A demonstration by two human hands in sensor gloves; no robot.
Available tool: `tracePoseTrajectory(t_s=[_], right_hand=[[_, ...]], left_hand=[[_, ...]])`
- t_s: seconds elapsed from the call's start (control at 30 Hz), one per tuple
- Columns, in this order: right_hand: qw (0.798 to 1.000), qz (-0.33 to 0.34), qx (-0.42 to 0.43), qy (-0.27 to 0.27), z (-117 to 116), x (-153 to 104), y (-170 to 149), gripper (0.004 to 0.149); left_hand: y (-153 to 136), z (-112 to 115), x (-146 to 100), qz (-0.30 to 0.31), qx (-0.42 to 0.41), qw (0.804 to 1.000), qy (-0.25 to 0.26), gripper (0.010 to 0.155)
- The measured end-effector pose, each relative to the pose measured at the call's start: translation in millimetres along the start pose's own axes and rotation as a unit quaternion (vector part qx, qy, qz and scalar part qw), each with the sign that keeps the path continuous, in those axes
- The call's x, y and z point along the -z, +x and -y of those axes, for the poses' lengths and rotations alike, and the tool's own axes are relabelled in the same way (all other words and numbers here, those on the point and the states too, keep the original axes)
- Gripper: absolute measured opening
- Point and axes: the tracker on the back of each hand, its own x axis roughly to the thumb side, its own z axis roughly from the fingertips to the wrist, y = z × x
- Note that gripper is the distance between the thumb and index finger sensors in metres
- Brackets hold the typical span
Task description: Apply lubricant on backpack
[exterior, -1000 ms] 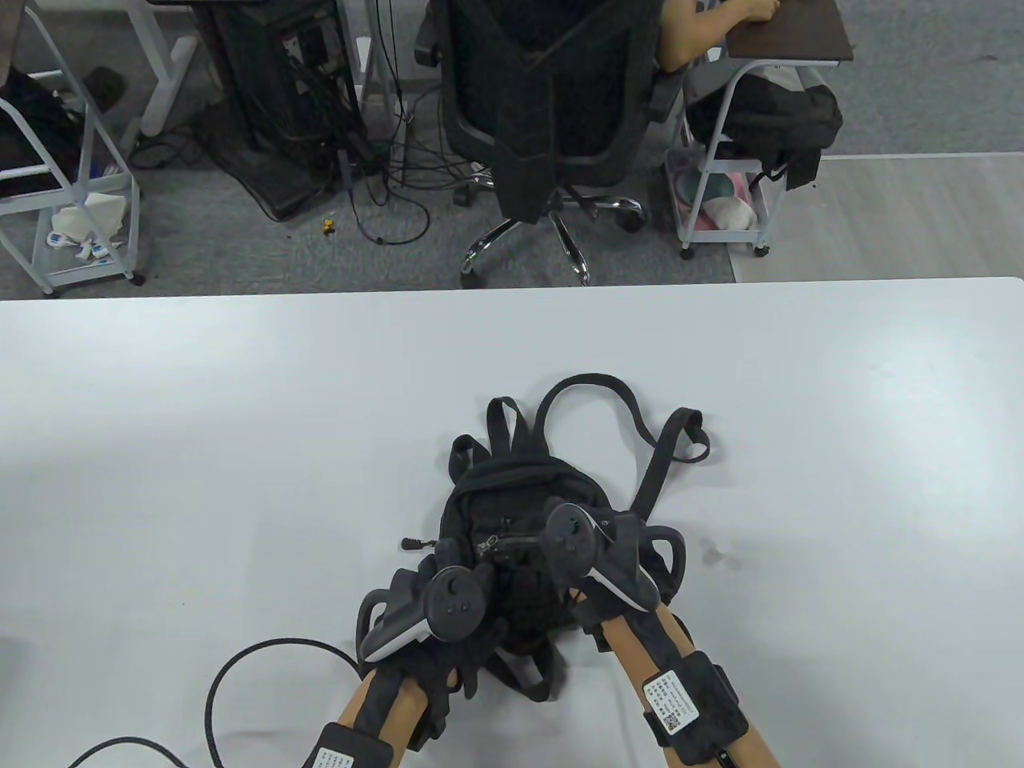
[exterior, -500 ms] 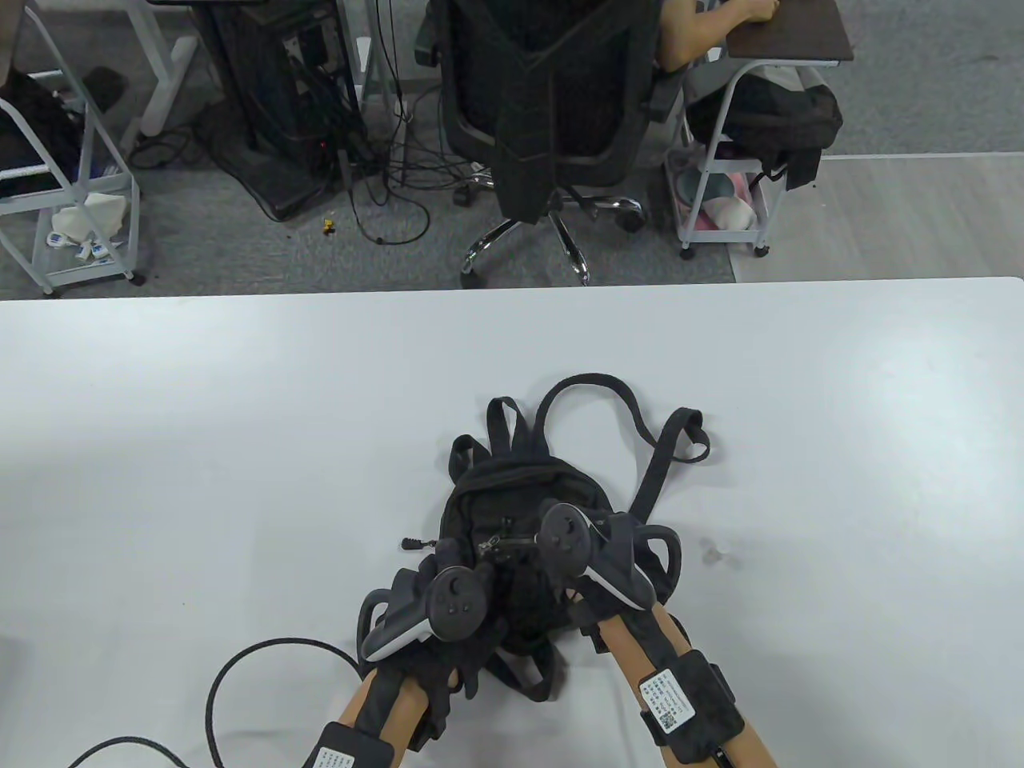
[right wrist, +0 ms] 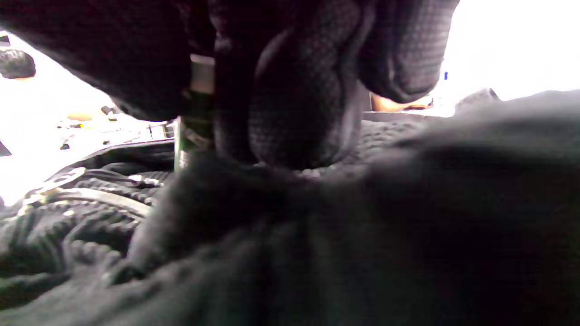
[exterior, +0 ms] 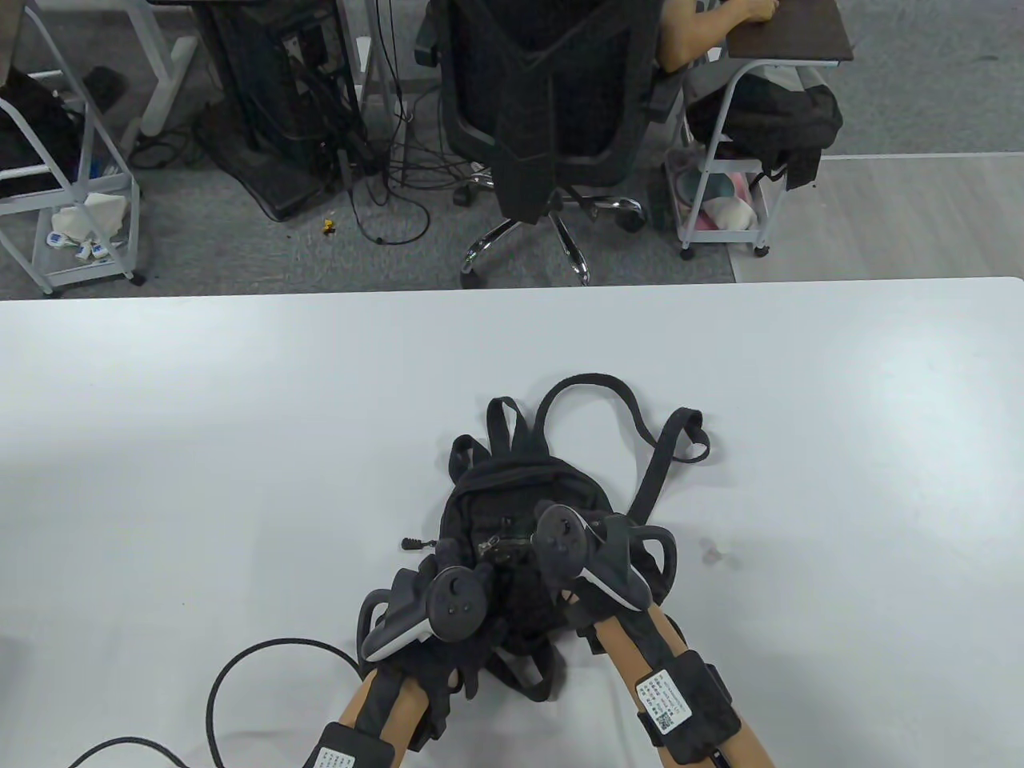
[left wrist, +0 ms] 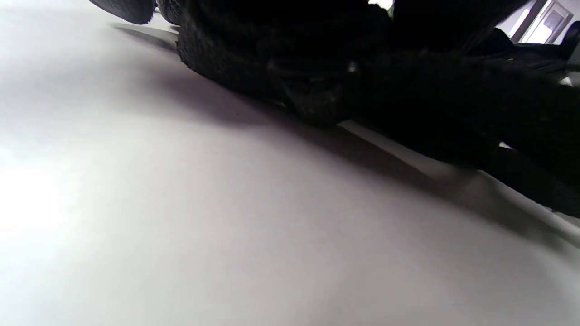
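Here, left hand rests on near-left side of backpack, finger state cannot be told. Backpack lies flat on white table, near edge, long axis running away from person, straps pointing far. Right hand on backpack, fingers curled around small green-banded lubricant tube; its label unreadable.
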Motion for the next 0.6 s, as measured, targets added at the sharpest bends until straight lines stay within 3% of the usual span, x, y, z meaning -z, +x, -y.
tracePoseTrajectory(t_s=[0.13,0.33,0.6], right_hand=[[0.999,0.009,0.037,0.010,-1.0,0.0,6.0,0.043],[1.000,0.002,-0.014,0.001,-0.5,-0.5,0.4,0.042],[0.999,0.013,0.042,0.009,0.0,-1.5,7.5,0.042]], left_hand=[[-0.3,0.0,0.0,0.001,-0.002,1.000,0.000,0.077],[0.0,0.0,0.0,0.000,-0.001,1.000,0.000,0.077],[-0.4,-0.1,-0.1,0.001,-0.002,1.000,0.000,0.077]])
